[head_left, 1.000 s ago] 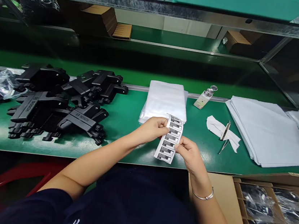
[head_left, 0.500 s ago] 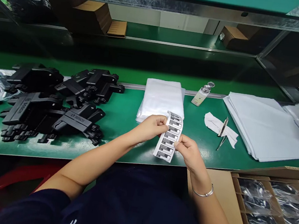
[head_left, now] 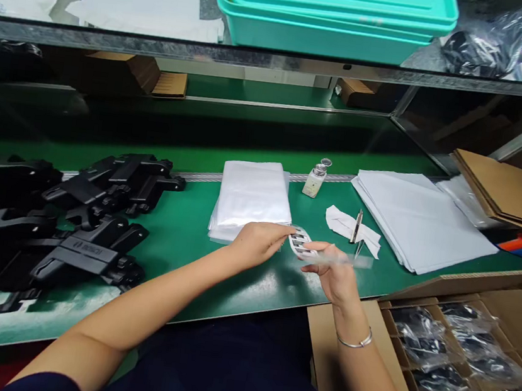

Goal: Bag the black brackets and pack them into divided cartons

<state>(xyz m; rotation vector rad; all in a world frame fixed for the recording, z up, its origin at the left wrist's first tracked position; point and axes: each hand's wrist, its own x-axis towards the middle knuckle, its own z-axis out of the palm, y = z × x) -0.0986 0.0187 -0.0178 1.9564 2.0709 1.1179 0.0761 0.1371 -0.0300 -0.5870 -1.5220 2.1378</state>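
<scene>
Between my hands is a strip of printed labels, curved and seen almost edge-on, with black and white print. My left hand pinches its left end between thumb and fingertips. My right hand grips the strip from the right, its fingers partly behind a pale blurred stretch that reaches to the right. Just behind my left hand lies a stack of clear plastic bags on the green table. Tweezers rest on a crumpled white tissue beyond my right hand.
Black plastic parts are piled at the left. A small bottle stands behind the tissue, beside white sheets. Bagged parts fill a divided carton at the lower right. Overhead, a metal shelf carries a turquoise bin.
The label strip has turned from facing me flat to curved and nearly edge-on. My right hand has rotated with it. The view has tilted up and swung right, showing the shelf's bin.
</scene>
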